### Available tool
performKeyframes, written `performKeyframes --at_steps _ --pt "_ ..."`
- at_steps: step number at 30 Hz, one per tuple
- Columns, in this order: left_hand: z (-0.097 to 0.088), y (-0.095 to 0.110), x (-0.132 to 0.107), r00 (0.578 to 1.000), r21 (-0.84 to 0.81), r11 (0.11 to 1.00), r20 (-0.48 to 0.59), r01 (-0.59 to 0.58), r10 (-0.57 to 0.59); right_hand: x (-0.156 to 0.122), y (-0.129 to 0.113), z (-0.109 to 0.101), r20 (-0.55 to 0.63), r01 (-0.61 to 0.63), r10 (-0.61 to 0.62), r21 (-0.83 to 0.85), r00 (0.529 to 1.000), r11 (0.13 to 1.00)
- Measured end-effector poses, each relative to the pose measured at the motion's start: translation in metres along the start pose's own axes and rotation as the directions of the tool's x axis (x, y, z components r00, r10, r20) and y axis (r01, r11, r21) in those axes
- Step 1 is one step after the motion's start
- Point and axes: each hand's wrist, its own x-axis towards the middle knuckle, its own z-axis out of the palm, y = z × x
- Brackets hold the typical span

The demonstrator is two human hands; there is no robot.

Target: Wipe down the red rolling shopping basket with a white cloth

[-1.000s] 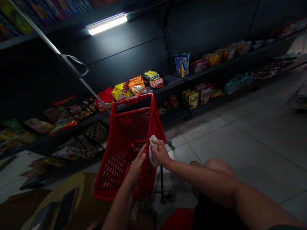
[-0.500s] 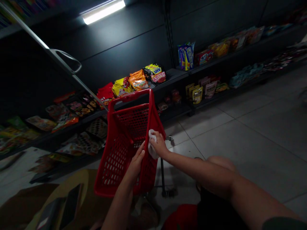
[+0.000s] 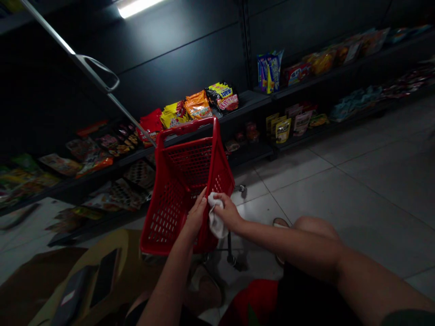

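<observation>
Right hand (image 3: 228,213) pinches a white cloth (image 3: 215,216) against the side wall of a red plastic wheeled shopping basket (image 3: 162,222); left hand (image 3: 195,216) lies on that same wall, fingers extended. Snack packets (image 3: 198,105) sit on a dark shelf (image 3: 249,100) beyond — labels too dim and small to read.

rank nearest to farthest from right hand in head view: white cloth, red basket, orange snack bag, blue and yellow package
Right hand, head view:
1. white cloth: in the hand
2. red basket: just left of it
3. orange snack bag: shelf behind the basket
4. blue-and-yellow package: higher shelf, to the right
</observation>
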Motion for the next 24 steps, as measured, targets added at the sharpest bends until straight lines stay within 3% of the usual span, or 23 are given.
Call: performKeyframes --at_steps 4,6,8,10,13,15,18,20,22,24 --pt "-0.001 0.001 0.001 0.999 0.035 0.998 -0.019 -0.047 0.048 -0.064 0.004 0.013 0.251 0.019 -0.021 0.014 0.968 1.000" --pt "-0.002 0.001 0.001 0.999 0.032 0.998 -0.010 -0.050 0.051 -0.062 0.007 0.010 0.301 0.057 -0.057 0.008 0.952 0.998" --pt "-0.003 -0.001 0.000 0.999 0.014 0.999 -0.004 -0.033 0.033 -0.029 0.010 0.001 0.206 0.081 -0.075 -0.023 0.976 0.996" --pt "-0.001 -0.002 0.000 1.000 -0.026 1.000 0.011 -0.016 0.016 0.019 0.011 -0.010 0.002 0.020 -0.019 -0.055 1.000 0.998" --pt "0.004 -0.001 -0.002 0.998 -0.083 0.996 0.057 -0.008 0.012 0.065 0.013 -0.016 -0.199 -0.111 0.099 -0.054 0.975 0.992" --pt "0.007 0.002 -0.004 0.998 -0.077 0.997 0.064 -0.017 0.022 0.054 0.015 -0.010 -0.208 -0.078 0.060 -0.078 0.976 0.994" --pt "0.007 0.007 -0.006 0.999 -0.016 1.000 0.044 -0.010 0.011 -0.004 0.021 0.006 -0.115 0.070 -0.083 -0.110 0.990 0.991" --pt "0.004 0.011 -0.009 0.999 0.022 1.000 0.037 0.006 -0.007 -0.036 0.024 0.011 -0.003 0.110 -0.110 -0.079 0.994 0.991" --pt "0.001 0.013 -0.012 0.999 0.038 0.999 0.041 0.013 -0.015 -0.039 0.025 0.008 0.065 0.085 -0.083 -0.032 0.994 0.996" --pt "0.000 0.016 -0.016 0.998 0.030 1.000 0.057 0.008 -0.010 -0.009 0.026 -0.002 0.010 0.032 -0.032 -0.004 0.999 0.999"
